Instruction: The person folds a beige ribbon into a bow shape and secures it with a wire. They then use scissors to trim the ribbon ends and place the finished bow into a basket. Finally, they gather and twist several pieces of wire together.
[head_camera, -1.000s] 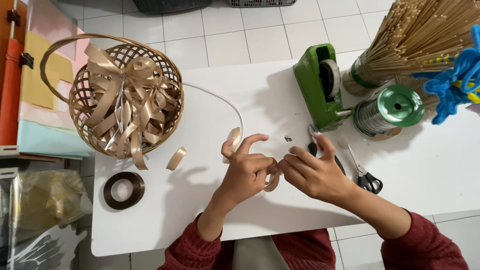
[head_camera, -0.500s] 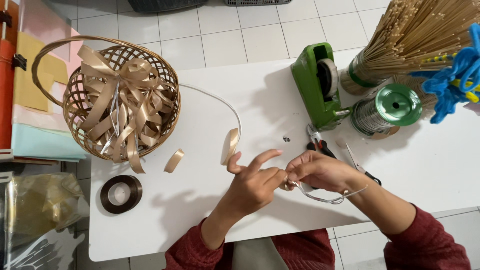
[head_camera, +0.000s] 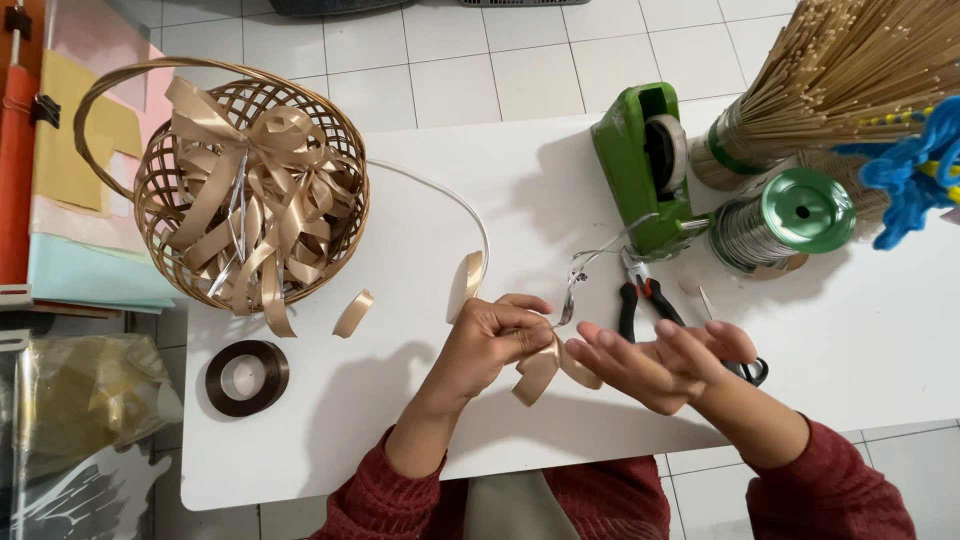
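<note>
My left hand (head_camera: 492, 345) pinches a small folded loop of beige satin ribbon (head_camera: 540, 368) together with a thin silver wire (head_camera: 590, 262) that rises from the pinch toward the tape dispenser. My right hand (head_camera: 655, 362) lies just right of the loop, palm up, fingers spread, its fingertips close to the ribbon. A long beige ribbon strand (head_camera: 466, 282) curves across the white table (head_camera: 880, 330) from the wicker basket (head_camera: 150, 190) toward my left hand. Finished beige bows (head_camera: 255, 190) fill the basket.
A green tape dispenser (head_camera: 640, 165), a green-topped wire spool (head_camera: 785, 220), red-handled pliers (head_camera: 640, 295) and scissors, mostly under my right hand, lie behind my hands. A bundle of sticks (head_camera: 850, 80) stands back right. A dark ribbon roll (head_camera: 246, 376) and a cut ribbon piece (head_camera: 352, 313) sit left.
My right hand has let go of the ribbon and opened flat, palm up. The wire now stands up from my left hand's pinch toward the dispenser.
</note>
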